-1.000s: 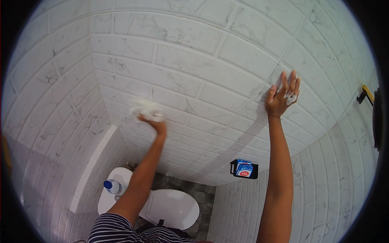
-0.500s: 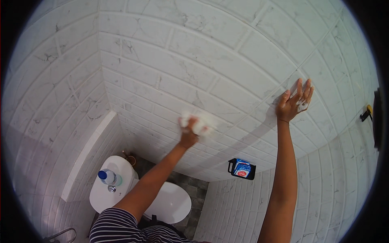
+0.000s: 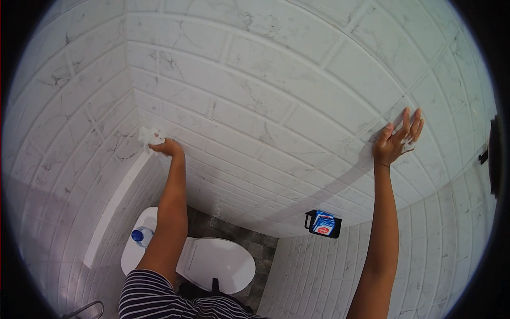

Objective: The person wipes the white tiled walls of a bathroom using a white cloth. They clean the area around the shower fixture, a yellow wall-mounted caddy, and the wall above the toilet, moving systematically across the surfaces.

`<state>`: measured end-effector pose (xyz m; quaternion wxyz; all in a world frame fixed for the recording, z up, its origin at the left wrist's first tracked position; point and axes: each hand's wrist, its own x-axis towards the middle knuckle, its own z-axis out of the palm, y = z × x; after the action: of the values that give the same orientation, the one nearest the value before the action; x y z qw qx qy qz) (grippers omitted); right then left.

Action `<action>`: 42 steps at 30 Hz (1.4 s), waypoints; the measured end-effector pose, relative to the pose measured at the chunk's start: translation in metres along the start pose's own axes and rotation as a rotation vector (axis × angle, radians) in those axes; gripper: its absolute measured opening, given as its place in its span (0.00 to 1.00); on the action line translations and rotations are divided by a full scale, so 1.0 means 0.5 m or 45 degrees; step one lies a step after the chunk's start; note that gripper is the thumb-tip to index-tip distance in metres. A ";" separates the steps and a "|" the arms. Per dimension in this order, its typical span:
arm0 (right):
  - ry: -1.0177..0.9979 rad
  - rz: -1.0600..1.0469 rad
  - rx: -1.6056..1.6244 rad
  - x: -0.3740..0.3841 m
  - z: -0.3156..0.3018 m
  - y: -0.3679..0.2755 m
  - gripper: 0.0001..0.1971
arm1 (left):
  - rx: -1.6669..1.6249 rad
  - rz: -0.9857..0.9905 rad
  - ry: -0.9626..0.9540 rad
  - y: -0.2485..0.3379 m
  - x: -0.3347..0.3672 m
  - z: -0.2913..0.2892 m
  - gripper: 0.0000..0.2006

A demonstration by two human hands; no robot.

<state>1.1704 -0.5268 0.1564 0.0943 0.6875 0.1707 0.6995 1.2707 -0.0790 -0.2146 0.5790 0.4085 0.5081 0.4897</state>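
My left hand (image 3: pixel 171 148) was closed on a white wad (image 3: pixel 151 137), its fingers partly hidden behind the material. The wad had a soft, foamy surface; I could not tell whether it was cloth, sponge or lather over either. It was positioned at the inside corner where the marble-patterned front wall (image 3: pixel 276 146) met the left side wall (image 3: pixel 58 133), just above the far end of a white ledge (image 3: pixel 118 212). Exact contact between wad and tile could not be confirmed.

My right hand (image 3: pixel 394 142) was open and gripped nothing. Its palm faced the front wall, fingers pointed upward and spread, with the hand set against the tile well to the right of the wad. White foam (image 3: pixel 408 144) adhered to the outer fingers near the knuckles. The right forearm was extended upward, and a long shadow fell across the tile to its left.

Below and between the arms, a black wall-mounted holder (image 3: pixel 333 232) contained a blue, white and red packet (image 3: pixel 322 222). The toilet was located under the left arm: its white lid (image 3: pixel 220 263) was lowered, and a clear bottle with a blue cap (image 3: pixel 142 236) stood on the cistern (image 3: pixel 130 258). Dark grey floor tiles (image 3: pixel 257 247) bordered the bowl. A striped sleeve (image 3: pixel 143 295) covered my left shoulder.
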 end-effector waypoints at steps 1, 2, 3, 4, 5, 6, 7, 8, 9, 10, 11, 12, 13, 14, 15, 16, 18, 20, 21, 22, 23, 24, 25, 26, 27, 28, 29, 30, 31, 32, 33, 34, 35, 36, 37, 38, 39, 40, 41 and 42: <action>0.003 0.003 0.003 0.000 0.000 0.003 0.21 | 0.057 -0.040 -0.014 -0.020 -0.015 -0.011 0.29; 0.006 0.004 0.008 -0.002 0.001 0.004 0.21 | 0.115 -0.082 -0.025 -0.045 -0.033 -0.022 0.29; -0.004 0.013 -0.021 -0.005 -0.006 0.007 0.21 | 0.148 -0.059 -0.094 -0.069 -0.085 -0.036 0.29; -0.003 0.022 -0.040 -0.005 -0.007 0.006 0.21 | 0.172 -0.034 -0.152 -0.096 -0.143 -0.052 0.29; 0.046 0.025 -0.003 0.029 0.010 -0.020 0.21 | 0.590 0.439 -0.165 -0.175 -0.156 -0.066 0.30; 0.103 0.023 0.071 0.064 0.047 -0.062 0.21 | 1.043 0.881 -0.133 -0.238 -0.154 -0.064 0.31; -0.005 0.029 -0.069 -0.013 0.000 0.004 0.21 | 0.246 0.266 -0.603 -0.156 -0.361 -0.132 0.33; 0.060 0.028 0.002 0.030 0.024 -0.037 0.21 | 0.287 0.514 -0.532 -0.200 -0.385 -0.130 0.32; 0.027 0.024 -0.031 0.002 0.010 -0.016 0.21 | 0.145 0.437 -0.763 -0.171 -0.486 -0.187 0.37; 0.001 0.021 -0.059 -0.021 -0.004 0.008 0.21 | -0.004 0.350 -0.981 -0.129 -0.570 -0.244 0.42; 0.018 0.011 -0.040 -0.010 -0.001 0.004 0.21 | 0.123 0.304 -1.064 -0.144 -0.610 -0.272 0.42; 0.026 -0.001 -0.022 0.002 0.000 -0.003 0.21 | 0.249 0.255 -1.148 -0.173 -0.634 -0.289 0.43; 0.023 -0.007 -0.014 0.004 -0.003 -0.003 0.21 | 0.360 0.191 -1.164 -0.201 -0.644 -0.301 0.43; 0.024 -0.014 -0.006 0.008 -0.003 -0.004 0.21 | 0.466 0.126 -1.177 -0.222 -0.652 -0.305 0.42; 0.031 -0.020 0.001 0.010 0.000 -0.007 0.21 | 0.572 0.057 -1.189 -0.244 -0.658 -0.300 0.42; 0.052 -0.030 0.020 0.021 0.011 -0.018 0.21 | 0.456 0.059 -1.038 -0.270 -0.646 -0.274 0.41; 0.068 -0.028 0.027 0.025 0.027 -0.031 0.21 | 0.252 0.069 -0.748 -0.319 -0.589 -0.231 0.39; 0.026 -0.002 -0.055 -0.002 0.010 -0.007 0.21 | -0.359 -0.180 -0.577 -0.323 -0.521 -0.196 0.31; 0.010 -0.009 -0.061 -0.013 -0.003 0.006 0.21 | 0.500 0.012 -0.681 -0.332 -0.479 -0.189 0.31; 0.010 -0.016 -0.053 -0.012 -0.009 0.011 0.21 | 0.794 0.142 -0.592 -0.345 -0.410 -0.164 0.30; 0.028 -0.028 -0.027 -0.003 -0.006 0.008 0.21 | 1.081 0.245 -0.461 -0.356 -0.327 -0.133 0.29; 0.079 -0.033 0.053 0.034 0.021 -0.024 0.21 | 0.785 0.248 -0.140 -0.367 -0.189 -0.076 0.27; 0.131 -0.034 0.137 0.066 0.048 -0.059 0.21 | 0.486 0.257 0.182 -0.353 -0.064 -0.037 0.25; 0.100 -0.034 0.119 0.046 0.040 -0.044 0.21 | 0.426 0.324 0.111 -0.319 -0.027 -0.032 0.24; 0.044 -0.033 0.036 0.010 0.010 -0.007 0.21 | 0.375 0.388 -0.016 -0.261 -0.041 -0.029 0.24; 0.009 -0.027 -0.017 -0.012 -0.012 0.014 0.20 | 0.159 0.266 -0.071 -0.187 -0.055 -0.018 0.24; 0.010 -0.016 -0.014 -0.017 -0.010 0.011 0.20 | -0.071 0.148 -0.063 -0.122 -0.034 -0.015 0.24; 0.019 -0.005 0.001 -0.012 -0.004 0.001 0.20 | -0.039 0.154 -0.039 -0.091 -0.022 -0.017 0.25; 0.021 0.004 0.001 -0.011 -0.004 -0.002 0.21 | -0.005 0.153 -0.031 -0.068 -0.038 -0.013 0.26; 0.030 0.009 -0.005 -0.008 -0.005 0.001 0.21 | 0.021 0.149 -0.026 -0.059 -0.057 0.002 0.27; 0.005 0.020 -0.032 -0.015 -0.016 0.011 0.21 | -0.006 0.167 -0.059 -0.064 -0.097 0.000 0.29; -0.010 0.025 -0.053 -0.020 -0.028 0.019 0.21 | 0.052 0.361 -0.048 -0.087 -0.148 -0.005 0.26; -0.021 0.026 -0.073 -0.021 -0.038 0.026 0.22 | 0.107 0.551 -0.031 -0.122 -0.207 -0.015 0.24; -0.002 0.031 -0.048 -0.004 -0.027 0.015 0.22 | 0.073 0.525 -0.039 -0.170 -0.233 -0.019 0.25; 0.061 0.039 0.040 0.039 0.008 -0.029 0.23 | 0.211 0.497 -0.025 -0.236 -0.202 -0.020 0.25; 0.117 0.050 0.116 0.077 0.038 -0.071 0.23 | 0.349 0.457 -0.024 -0.269 -0.168 -0.017 0.26; 0.096 0.051 0.108 0.063 0.037 -0.064 0.23 | 0.333 0.440 -0.094 -0.274 -0.211 -0.030 0.26; 0.050 0.069 0.075 0.039 0.027 -0.047 0.23 | 0.318 0.422 -0.190 -0.259 -0.276 -0.050 0.27; 0.011 0.082 0.040 0.017 0.015 -0.032 0.23 | 0.295 0.397 -0.285 -0.225 -0.343 -0.071 0.27; -0.016 0.085 0.008 0.006 0.005 -0.016 0.23 | 0.260 0.364 -0.374 -0.175 -0.404 -0.087 0.28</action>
<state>1.1719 -0.5179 0.1561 0.0698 0.6974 0.1495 0.6975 1.2401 -0.2947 -0.2680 0.5271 0.5996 0.4021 0.4482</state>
